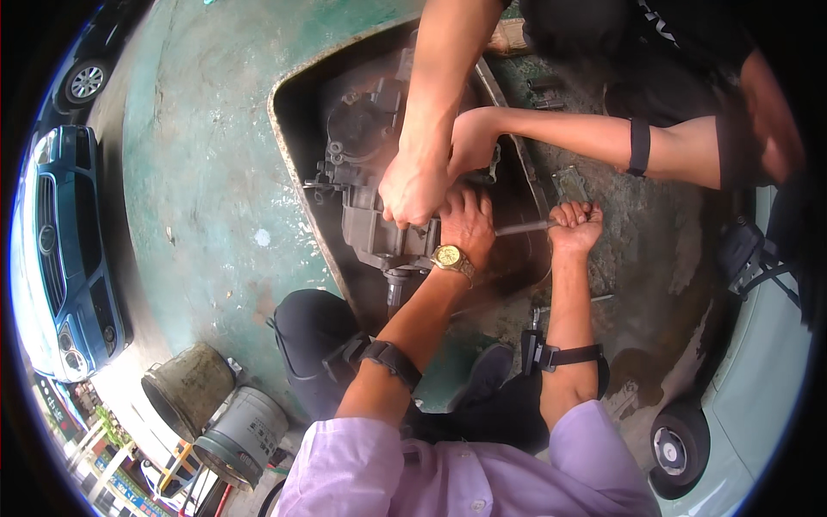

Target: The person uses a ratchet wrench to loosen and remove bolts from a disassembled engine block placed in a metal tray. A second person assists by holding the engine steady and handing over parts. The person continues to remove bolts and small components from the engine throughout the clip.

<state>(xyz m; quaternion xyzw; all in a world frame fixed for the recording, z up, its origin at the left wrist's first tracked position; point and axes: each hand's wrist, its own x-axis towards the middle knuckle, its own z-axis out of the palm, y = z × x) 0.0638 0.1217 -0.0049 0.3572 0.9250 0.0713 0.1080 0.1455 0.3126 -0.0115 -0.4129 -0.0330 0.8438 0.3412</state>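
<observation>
Gripping a thin steel rod (524, 228), right hand (575, 226) fingers curl tight; left hand (467, 226) presses greasy cast-metal gearbox (375, 220), fingers flat.

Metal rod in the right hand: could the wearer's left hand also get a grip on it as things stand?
Probably yes. The left hand rests on the gearbox housing right where the metal rod emerges; bare shaft shows up to the right hand, though a co-worker's hands crowd above.

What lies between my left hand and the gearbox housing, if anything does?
Nothing visible does: your left hand rests directly on the grey gearbox housing. A co-worker's hand grips the housing right beside it, touching yours.
</observation>
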